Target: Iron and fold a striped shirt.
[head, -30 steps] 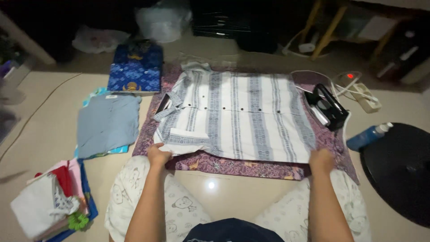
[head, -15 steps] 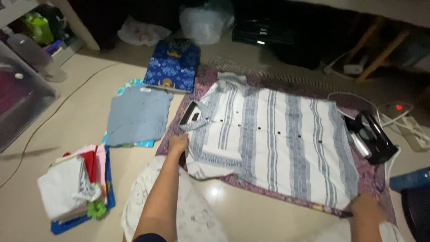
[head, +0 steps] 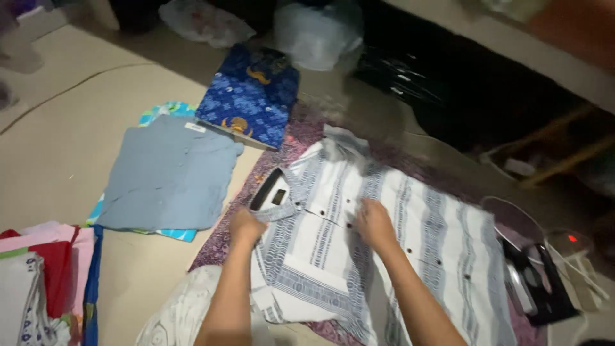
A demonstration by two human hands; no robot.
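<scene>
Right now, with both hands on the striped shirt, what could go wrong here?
1. The iron sits at the shirt's far edge; if hot, it might scorch the fabric.
2. Its cords trail nearby and could snag.
3. The left hand and right hand press near the collar, possibly setting creases.

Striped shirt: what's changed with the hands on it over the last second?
The right hand left the shirt's bottom hem corner and now presses near the button line. The left hand moved from the sleeve edge to beside the collar. The striped shirt stays spread on the purple mat; folded piles are unmoved.
</scene>
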